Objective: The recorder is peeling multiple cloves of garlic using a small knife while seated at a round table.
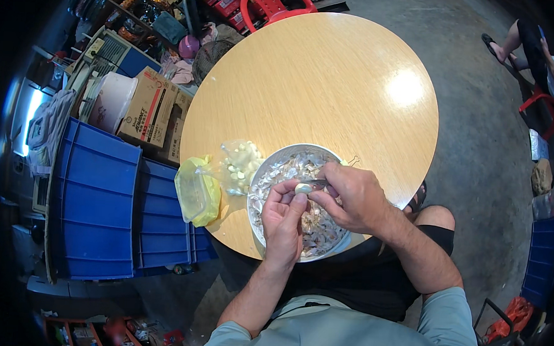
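My left hand (pixel 282 226) pinches a pale garlic clove (pixel 303 188) between thumb and fingertips, above a white bowl (pixel 253 225). Closed around a small dark-bladed tool that looks like a knife (pixel 318 182), my right hand (pixel 358 199) brings the blade against the clove; its handle is hidden in the fingers. Papery garlic skins and cloves (pixel 296 163) fill the bowl. Touching its left side is a clear plastic bag (pixel 241 165) of peeled cloves. Farther left lies a clear plastic tub (pixel 198 197) in a yellow bag (pixel 212 208).
The bowl stands at the near edge of a round wooden table (pixel 319 81). Blue crates (pixel 94 201) and a cardboard box (pixel 147 107) stand close on the left. A red chair (pixel 270 6) is beyond the table. Another person (pixel 534 55) sits at the far right.
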Action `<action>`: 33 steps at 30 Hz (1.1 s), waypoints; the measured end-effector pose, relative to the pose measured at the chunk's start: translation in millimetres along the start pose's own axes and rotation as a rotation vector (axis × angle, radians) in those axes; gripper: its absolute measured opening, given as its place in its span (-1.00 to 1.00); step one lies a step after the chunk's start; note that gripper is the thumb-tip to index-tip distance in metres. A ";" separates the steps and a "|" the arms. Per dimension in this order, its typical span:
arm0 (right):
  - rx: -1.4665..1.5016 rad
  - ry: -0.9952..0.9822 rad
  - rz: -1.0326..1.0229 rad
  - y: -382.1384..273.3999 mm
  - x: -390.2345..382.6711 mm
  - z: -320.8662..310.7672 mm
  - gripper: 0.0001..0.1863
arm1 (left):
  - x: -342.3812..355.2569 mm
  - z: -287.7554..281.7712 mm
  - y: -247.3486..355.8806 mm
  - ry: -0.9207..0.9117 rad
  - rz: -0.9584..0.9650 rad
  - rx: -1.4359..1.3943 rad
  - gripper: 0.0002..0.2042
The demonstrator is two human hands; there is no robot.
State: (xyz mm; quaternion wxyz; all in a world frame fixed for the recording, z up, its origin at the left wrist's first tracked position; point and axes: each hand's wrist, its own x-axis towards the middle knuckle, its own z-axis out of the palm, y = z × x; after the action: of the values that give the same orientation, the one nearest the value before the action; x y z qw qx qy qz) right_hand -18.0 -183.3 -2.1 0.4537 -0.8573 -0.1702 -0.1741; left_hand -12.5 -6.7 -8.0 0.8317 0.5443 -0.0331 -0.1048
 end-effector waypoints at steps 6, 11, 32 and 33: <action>-0.023 0.055 -0.060 2.3 -0.5 6.2 -0.72 | -2.7 -3.3 -2.7 -0.019 0.102 0.042 -0.78; -0.047 0.116 -0.132 4.3 0.1 7.8 -0.72 | -4.2 1.6 -0.6 0.003 0.183 0.111 -0.79; 0.041 0.185 -0.080 5.3 1.7 -3.9 -0.75 | 1.4 1.8 3.4 -0.041 0.274 0.287 -0.83; 0.030 0.183 -0.069 5.9 1.7 -3.7 -0.75 | 1.7 1.3 3.4 -0.041 0.274 0.287 -0.83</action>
State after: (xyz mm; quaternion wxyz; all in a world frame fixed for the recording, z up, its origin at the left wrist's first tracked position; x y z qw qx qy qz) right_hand -14.3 -189.3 -3.6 0.4741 -0.8244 -0.1599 -0.2647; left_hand -10.6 -6.9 -4.4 0.7513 0.6453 -0.1384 0.0042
